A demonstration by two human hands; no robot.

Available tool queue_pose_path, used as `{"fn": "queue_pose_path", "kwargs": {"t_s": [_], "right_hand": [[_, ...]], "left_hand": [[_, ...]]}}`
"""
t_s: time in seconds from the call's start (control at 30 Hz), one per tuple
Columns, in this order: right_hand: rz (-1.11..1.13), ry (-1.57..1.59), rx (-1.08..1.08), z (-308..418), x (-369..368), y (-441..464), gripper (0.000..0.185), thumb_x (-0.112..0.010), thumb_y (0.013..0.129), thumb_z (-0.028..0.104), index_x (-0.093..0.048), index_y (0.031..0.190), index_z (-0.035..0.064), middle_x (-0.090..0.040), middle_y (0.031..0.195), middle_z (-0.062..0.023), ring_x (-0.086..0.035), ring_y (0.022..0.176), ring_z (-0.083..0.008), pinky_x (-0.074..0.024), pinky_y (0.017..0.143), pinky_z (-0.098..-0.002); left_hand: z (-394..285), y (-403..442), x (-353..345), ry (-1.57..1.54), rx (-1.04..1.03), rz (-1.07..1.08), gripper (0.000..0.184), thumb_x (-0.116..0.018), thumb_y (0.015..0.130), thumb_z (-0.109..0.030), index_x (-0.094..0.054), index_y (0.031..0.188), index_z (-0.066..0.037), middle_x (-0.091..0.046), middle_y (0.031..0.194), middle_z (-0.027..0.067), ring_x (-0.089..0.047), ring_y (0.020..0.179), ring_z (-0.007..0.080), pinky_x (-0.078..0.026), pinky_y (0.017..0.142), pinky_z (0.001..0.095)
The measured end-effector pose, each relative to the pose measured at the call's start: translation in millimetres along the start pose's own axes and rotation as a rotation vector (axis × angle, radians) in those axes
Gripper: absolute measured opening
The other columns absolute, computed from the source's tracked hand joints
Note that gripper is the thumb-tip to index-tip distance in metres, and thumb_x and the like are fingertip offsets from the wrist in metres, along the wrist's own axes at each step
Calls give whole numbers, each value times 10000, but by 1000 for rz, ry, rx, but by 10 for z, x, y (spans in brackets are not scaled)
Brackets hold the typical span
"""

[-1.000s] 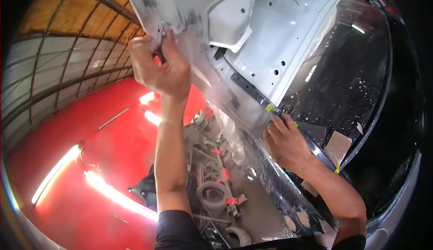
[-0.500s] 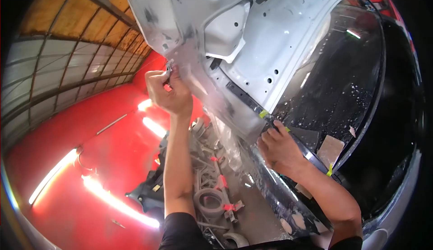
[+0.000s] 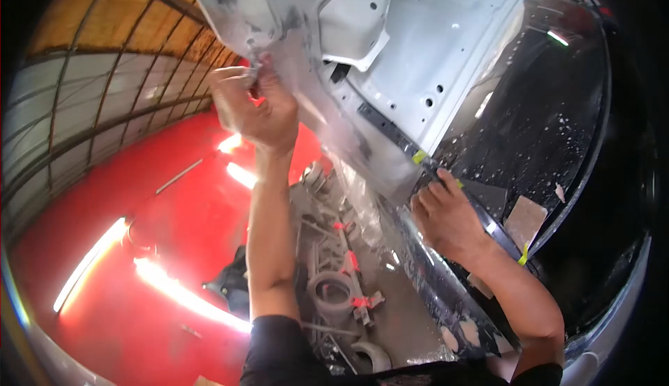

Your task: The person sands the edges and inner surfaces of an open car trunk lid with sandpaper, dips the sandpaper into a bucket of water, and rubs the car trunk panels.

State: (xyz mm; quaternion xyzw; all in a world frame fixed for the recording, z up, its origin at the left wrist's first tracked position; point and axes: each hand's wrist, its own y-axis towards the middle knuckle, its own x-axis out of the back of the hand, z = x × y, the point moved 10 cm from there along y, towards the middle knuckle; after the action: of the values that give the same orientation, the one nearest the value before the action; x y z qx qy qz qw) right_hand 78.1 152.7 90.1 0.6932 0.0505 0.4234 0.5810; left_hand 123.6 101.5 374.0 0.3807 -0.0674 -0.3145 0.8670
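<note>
My left hand (image 3: 256, 107) is raised at the edge of a grey-white car body panel (image 3: 310, 79), its fingers pinched; whatever small thing lies between them is too blurred to name. Lower right, my right hand (image 3: 446, 215) rests with curled fingers on the dark trim strip (image 3: 481, 215) along the panel's lower edge. Bits of yellow-green tape (image 3: 419, 157) mark this strip. Just beyond that hand lie a dark flat sheet (image 3: 488, 196) and a tan rectangular piece (image 3: 525, 220).
A speckled black glass surface (image 3: 536, 121) fills the right side. Below the panel are clear plastic film (image 3: 361, 205) and grey parts with red tape, one a ring (image 3: 332, 292). At left are a red surface (image 3: 174, 240) with bright tube lights and a ribbed wall (image 3: 77, 100).
My left hand dropped from the panel edge, then came back up along it, still pinched. My right hand has stayed on the strip. The whole view has shifted slightly.
</note>
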Motion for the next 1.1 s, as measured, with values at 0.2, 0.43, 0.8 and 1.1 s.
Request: {"fn": "queue_pose_path", "kwargs": {"t_s": [0.2, 0.43, 0.8, 1.1], "right_hand": [[-102, 38, 25, -13, 136, -56, 281, -661, 824, 163, -709, 1066, 28, -628, 966, -90, -596, 1032, -249, -362, 1176, -530], [-122, 71, 10, 40, 127, -70, 265, -655, 833, 146, -714, 1055, 12, -649, 957, -96, -610, 1020, -267, -377, 1166, -537], [-86, 69, 21, 1, 128, -71, 292, -663, 818, 162, -711, 1067, 18, -655, 980, -90, -618, 1043, -255, -377, 1166, -539], [-99, 81, 54, 46, 45, -96, 322, -671, 810, 187, -716, 1086, 28, -655, 1018, -87, -607, 1061, -257, -361, 1178, -539]], "left_hand": [[151, -418, -1, -21, 56, 57, 273, -740, 849, 69, -495, 793, -40, -471, 741, 98, -471, 658, 262, -359, 562, 390], [317, -770, -14, -11, 72, 98, 277, -747, 845, 79, -500, 794, -37, -473, 740, 84, -460, 644, 244, -355, 569, 385], [177, -601, -114, -81, 55, 22, 335, -789, 873, 12, -483, 753, -52, -470, 700, 47, -438, 607, 177, -347, 541, 341], [19, -634, -77, 14, -30, 17, 273, -768, 820, 105, -518, 771, 6, -515, 702, 92, -514, 614, 242, -394, 542, 381]]}}
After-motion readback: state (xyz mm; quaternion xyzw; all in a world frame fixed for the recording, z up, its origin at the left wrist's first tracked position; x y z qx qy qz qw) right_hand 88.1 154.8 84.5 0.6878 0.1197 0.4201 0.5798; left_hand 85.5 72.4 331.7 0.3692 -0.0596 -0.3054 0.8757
